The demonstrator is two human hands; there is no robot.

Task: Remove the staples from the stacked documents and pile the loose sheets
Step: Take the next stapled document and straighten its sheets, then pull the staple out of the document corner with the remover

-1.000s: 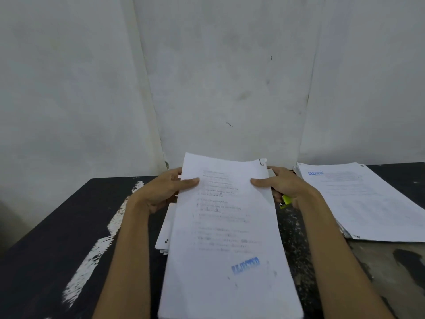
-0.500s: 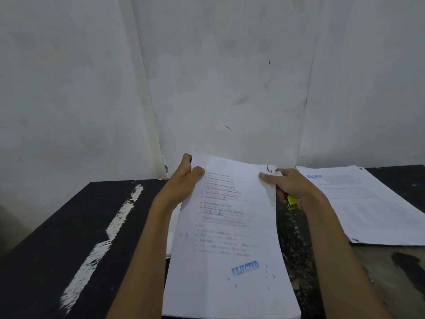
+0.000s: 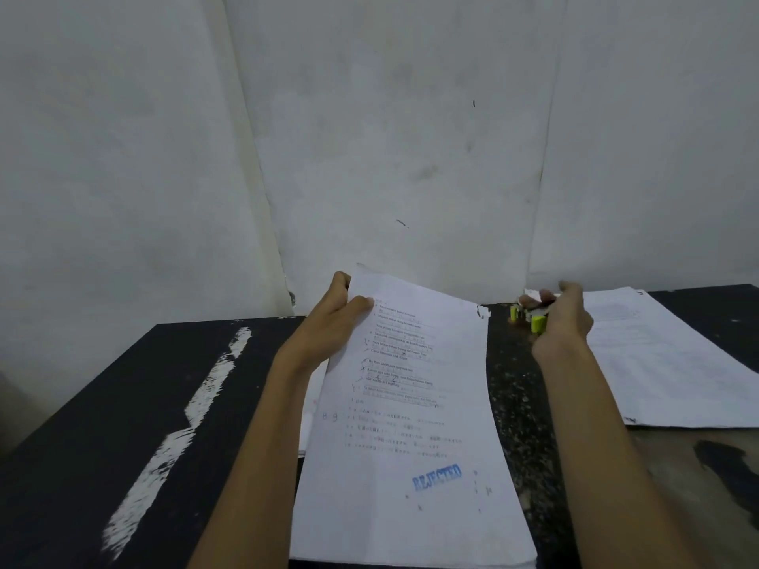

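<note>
Above the tabletop (image 3: 123, 404), L hand (image 3: 332, 322) still pinched the document (image 3: 410, 404) by its top-left edge; R hand (image 3: 562, 326) had left its top-right corner, fingers curled round a yellow-green staple remover (image 3: 534, 318) beside the loose-sheet pile (image 3: 665, 363).

I have the left hand (image 3: 328, 326) at the document's (image 3: 410, 425) far left corner. The thumb lies across the printed face and the fingers curl behind the edge, pinching it. The left forearm runs up along the document's left side. My right hand (image 3: 564, 322) sits off the document's far right corner, clear of the paper, with its fingers curled around a small green staple remover (image 3: 534, 320). The right forearm rises just beside the document's right edge.
</note>
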